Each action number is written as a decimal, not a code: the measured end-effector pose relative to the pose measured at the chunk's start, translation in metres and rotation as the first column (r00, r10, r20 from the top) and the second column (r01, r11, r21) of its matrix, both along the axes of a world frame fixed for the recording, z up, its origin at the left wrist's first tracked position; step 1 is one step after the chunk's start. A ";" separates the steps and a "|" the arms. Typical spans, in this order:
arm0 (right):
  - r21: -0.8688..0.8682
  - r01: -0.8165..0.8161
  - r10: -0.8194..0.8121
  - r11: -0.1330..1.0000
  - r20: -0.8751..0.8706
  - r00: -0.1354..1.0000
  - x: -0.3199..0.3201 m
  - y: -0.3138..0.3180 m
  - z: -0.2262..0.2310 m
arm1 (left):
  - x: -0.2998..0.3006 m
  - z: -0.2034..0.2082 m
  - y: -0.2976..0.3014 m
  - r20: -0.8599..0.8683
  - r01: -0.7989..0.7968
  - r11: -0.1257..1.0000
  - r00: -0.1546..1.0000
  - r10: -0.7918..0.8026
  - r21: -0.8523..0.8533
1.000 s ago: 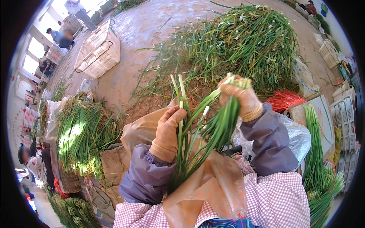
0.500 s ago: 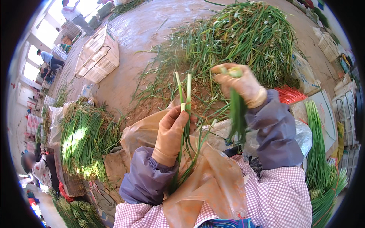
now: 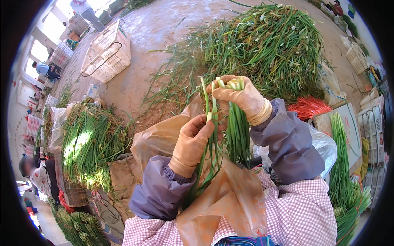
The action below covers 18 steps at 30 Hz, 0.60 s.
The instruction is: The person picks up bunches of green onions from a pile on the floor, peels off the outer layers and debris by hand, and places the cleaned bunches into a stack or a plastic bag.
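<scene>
While the left hand (image 3: pixel 193 141) now pinches a few stalks (image 3: pixel 212 139) upright between thumb and fingers, the right hand (image 3: pixel 240 96), just beyond it, has closed fully round a small bunch (image 3: pixel 238 131) hanging leaves-down. Stalks have been split off, so sorting continues. Beyond both hands lies the big pile (image 3: pixel 266 45).
</scene>
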State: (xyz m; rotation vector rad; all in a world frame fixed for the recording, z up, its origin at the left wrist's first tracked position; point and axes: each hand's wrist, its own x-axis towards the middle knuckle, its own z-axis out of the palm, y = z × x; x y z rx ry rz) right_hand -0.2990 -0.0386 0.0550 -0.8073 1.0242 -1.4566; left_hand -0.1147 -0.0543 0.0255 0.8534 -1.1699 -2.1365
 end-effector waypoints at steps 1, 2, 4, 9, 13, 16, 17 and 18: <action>0.009 0.017 -0.016 1.000 -0.022 1.000 0.002 -0.001 0.003 | 0.001 0.000 -0.001 -0.022 -0.033 0.999 0.999 0.033 -0.004; 0.018 0.033 -0.032 0.999 -0.043 0.999 0.003 -0.001 0.006 | 0.002 -0.001 -0.003 -0.044 -0.067 0.998 0.997 0.067 -0.008; 0.024 0.070 -0.068 0.997 -0.098 0.993 -0.014 0.002 -0.001 | 0.004 -0.006 -0.010 -0.089 -0.182 0.983 0.979 0.182 0.004; 0.043 0.187 -0.188 0.981 0.000 0.982 -0.039 0.015 -0.018 | 0.003 0.010 -0.015 -0.115 -0.198 0.968 0.969 0.217 0.157; 0.045 0.210 -0.211 0.977 0.004 0.978 -0.021 0.013 -0.019 | 0.011 0.011 -0.022 -0.200 -0.093 0.985 0.972 0.122 0.148; 0.054 0.238 -0.239 0.970 0.015 0.971 -0.012 0.014 -0.015 | -0.013 0.027 -0.012 0.043 -0.140 0.982 0.988 0.146 -0.123; 0.057 0.245 -0.247 0.968 0.024 0.969 -0.006 0.014 -0.011 | -0.020 0.023 -0.008 0.099 -0.154 0.953 0.978 0.185 -0.262; 0.061 0.253 -0.256 0.966 0.034 0.966 0.000 0.014 -0.009 | -0.024 0.020 -0.003 0.122 -0.131 0.930 0.976 0.182 -0.343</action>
